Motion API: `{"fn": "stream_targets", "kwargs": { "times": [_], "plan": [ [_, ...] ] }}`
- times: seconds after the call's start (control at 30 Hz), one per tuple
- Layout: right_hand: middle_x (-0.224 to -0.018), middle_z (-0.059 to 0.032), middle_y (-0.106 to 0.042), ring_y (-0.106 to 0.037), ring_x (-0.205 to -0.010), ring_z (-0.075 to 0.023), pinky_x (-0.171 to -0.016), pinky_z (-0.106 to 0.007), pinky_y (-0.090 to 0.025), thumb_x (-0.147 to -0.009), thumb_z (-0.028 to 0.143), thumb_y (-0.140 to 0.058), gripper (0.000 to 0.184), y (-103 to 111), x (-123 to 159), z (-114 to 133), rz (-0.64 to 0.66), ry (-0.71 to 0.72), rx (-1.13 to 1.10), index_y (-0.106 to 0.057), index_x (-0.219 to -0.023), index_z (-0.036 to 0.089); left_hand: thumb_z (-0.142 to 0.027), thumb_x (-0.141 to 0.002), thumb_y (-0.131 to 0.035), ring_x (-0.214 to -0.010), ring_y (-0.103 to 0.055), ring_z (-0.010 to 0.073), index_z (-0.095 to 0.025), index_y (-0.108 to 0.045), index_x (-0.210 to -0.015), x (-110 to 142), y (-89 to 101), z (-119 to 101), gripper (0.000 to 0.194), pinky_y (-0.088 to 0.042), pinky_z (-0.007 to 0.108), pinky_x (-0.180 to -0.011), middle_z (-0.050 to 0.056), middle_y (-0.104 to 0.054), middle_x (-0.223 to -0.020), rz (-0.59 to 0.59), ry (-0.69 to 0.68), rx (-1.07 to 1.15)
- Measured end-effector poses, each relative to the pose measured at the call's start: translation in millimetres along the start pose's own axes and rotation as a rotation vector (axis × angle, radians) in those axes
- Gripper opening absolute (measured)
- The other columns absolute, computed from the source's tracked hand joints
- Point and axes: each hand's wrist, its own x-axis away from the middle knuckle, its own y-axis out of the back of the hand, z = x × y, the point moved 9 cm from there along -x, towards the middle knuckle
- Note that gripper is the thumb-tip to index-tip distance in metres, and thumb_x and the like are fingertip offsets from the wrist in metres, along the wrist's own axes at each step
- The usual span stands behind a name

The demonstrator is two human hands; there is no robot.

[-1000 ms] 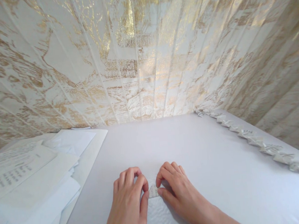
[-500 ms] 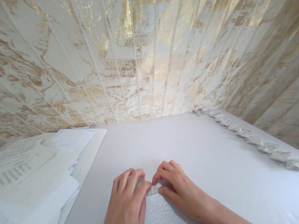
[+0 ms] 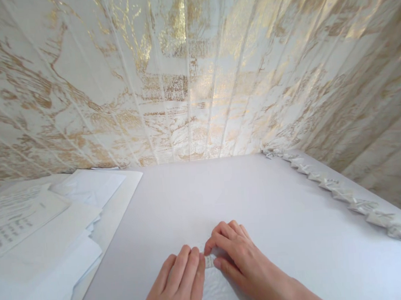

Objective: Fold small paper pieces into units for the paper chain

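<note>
A small piece of folded printed paper [image 3: 209, 261] lies near the table's front edge, with my hands on both sides of it. My left hand [image 3: 181, 280] covers its left end, fingers drawn together and pressed at the tips against it; the thumb is hidden. From the right, my right hand [image 3: 239, 254] holds the paper between a bent index finger and the thumb. Only a short stretch of print shows between the hands. Beneath and in front of it is a wrinkled, whitish patch [image 3: 214, 291], whose material I cannot make out.
Loose white sheets, some printed, form a spread-out pile [image 3: 56, 240] on the left of the white table [image 3: 196, 195]. Along the right edge runs a row of several small folded paper pieces [image 3: 342, 193]. A white and gold patterned curtain-like covering [image 3: 169, 88] rises behind.
My left fingers have come together and straightened over the paper's left end, hiding the thumb that showed before. The right hand keeps its pinch. The camera view has shifted slightly.
</note>
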Motion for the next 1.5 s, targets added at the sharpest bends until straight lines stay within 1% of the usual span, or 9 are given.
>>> {"fn": "stream_targets", "kwargs": {
  "times": [0.23, 0.37, 0.57, 0.7, 0.83, 1.03, 1.2, 1.33, 1.5],
  "plan": [
    [-0.098, -0.0055, -0.062, -0.057, -0.091, -0.0206, -0.083, -0.031, -0.045, -0.076, -0.001, -0.068, 0.026, -11.4, -7.2, 13.6, -0.011, 0.080, 0.168, -0.064, -0.097, 0.015, -0.012, -0.091, -0.049, -0.097, -0.057, 0.0233, -0.022, -0.062, -0.105, -11.1, -11.9, 20.0, 0.022, -0.047, 0.036, -0.081, 0.004, -0.064, -0.104, 0.158, 0.186, 0.335],
    [-0.091, -0.0063, -0.068, -0.063, -0.082, -0.0200, -0.071, -0.026, -0.044, -0.080, 0.002, -0.066, 0.016, -19.0, -14.2, 15.7, 0.065, 0.009, 0.319, -0.066, -0.090, 0.014, -0.013, -0.092, -0.050, -0.087, -0.057, 0.0241, -0.023, -0.060, -0.094, -16.8, -13.9, 32.2, 0.013, -0.044, 0.038, -0.074, 0.002, -0.062, -0.092, 0.193, 0.305, 0.431],
    [-0.084, -0.0062, -0.074, -0.069, -0.076, -0.0215, -0.062, -0.025, -0.039, -0.091, 0.013, -0.054, 0.013, -14.7, -12.3, 10.1, 0.137, -0.183, 0.244, -0.063, -0.100, 0.016, -0.022, -0.093, -0.049, -0.080, -0.058, 0.0227, -0.024, -0.058, -0.092, -13.7, -17.7, 47.0, 0.009, -0.042, 0.037, -0.073, 0.001, -0.061, -0.086, 0.138, 0.498, 0.593],
    [-0.087, -0.0080, -0.074, -0.069, -0.079, -0.0223, -0.062, -0.025, -0.039, -0.094, 0.015, -0.049, 0.014, -15.3, -13.1, 12.2, 0.130, -0.170, 0.139, -0.058, -0.105, 0.016, -0.027, -0.095, -0.043, -0.083, -0.062, 0.0196, -0.026, -0.058, -0.097, -7.4, -26.4, 48.0, 0.015, -0.045, 0.032, -0.076, 0.001, -0.063, -0.089, 0.098, 0.640, 0.843],
    [-0.073, -0.0021, -0.069, -0.063, -0.065, -0.0166, -0.059, -0.022, -0.040, -0.089, 0.008, -0.047, 0.015, -20.3, -14.8, 12.7, 0.128, -0.132, -0.119, -0.049, -0.100, 0.018, -0.030, -0.095, -0.042, -0.083, -0.065, 0.0157, -0.027, -0.054, -0.101, -8.1, -29.9, 46.6, 0.015, -0.047, 0.026, -0.077, -0.001, -0.066, -0.090, 0.083, 0.715, 1.035],
    [-0.062, 0.0075, -0.058, -0.051, -0.053, -0.0094, -0.055, -0.017, -0.039, -0.083, 0.001, -0.043, 0.024, -31.7, -15.9, 13.1, 0.134, -0.080, -0.445, -0.034, -0.087, 0.024, -0.029, -0.093, -0.042, -0.070, -0.066, 0.0130, -0.026, -0.054, -0.095, -12.2, -24.5, 46.9, 0.012, -0.048, 0.022, -0.067, -0.003, -0.069, -0.080, 0.070, 0.699, 1.055],
    [-0.059, 0.0098, -0.055, -0.045, -0.047, -0.0072, -0.050, -0.016, -0.036, -0.084, 0.003, -0.042, 0.023, -34.6, -15.6, 9.8, 0.143, -0.077, -0.514, -0.033, -0.086, 0.024, -0.023, -0.092, -0.043, -0.070, -0.067, 0.0109, -0.026, -0.056, -0.093, -11.3, -21.9, 47.3, 0.014, -0.049, 0.019, -0.065, -0.005, -0.069, -0.079, 0.041, 0.682, 1.035],
    [-0.058, 0.0094, -0.054, -0.046, -0.049, -0.0081, -0.052, -0.016, -0.037, -0.085, 0.003, -0.042, 0.021, -31.4, -16.0, 10.4, 0.134, -0.084, -0.446, -0.036, -0.086, 0.024, -0.018, -0.090, -0.043, -0.068, -0.067, 0.0102, -0.027, -0.056, -0.093, -10.3, -23.6, 46.1, 0.016, -0.049, 0.019, -0.065, -0.007, -0.069, -0.077, 0.071, 0.666, 0.987],
    [-0.059, 0.0061, -0.055, -0.050, -0.051, -0.0118, -0.050, -0.019, -0.032, -0.079, 0.000, -0.046, 0.025, -25.8, -16.1, 8.5, 0.023, -0.135, -0.176, -0.039, -0.086, 0.023, -0.015, -0.091, -0.040, -0.075, -0.068, 0.0133, -0.027, -0.056, -0.094, -10.9, -21.3, 43.1, 0.019, -0.048, 0.022, -0.065, -0.004, -0.069, -0.083, 0.089, 0.614, 0.833]
  ]
}}
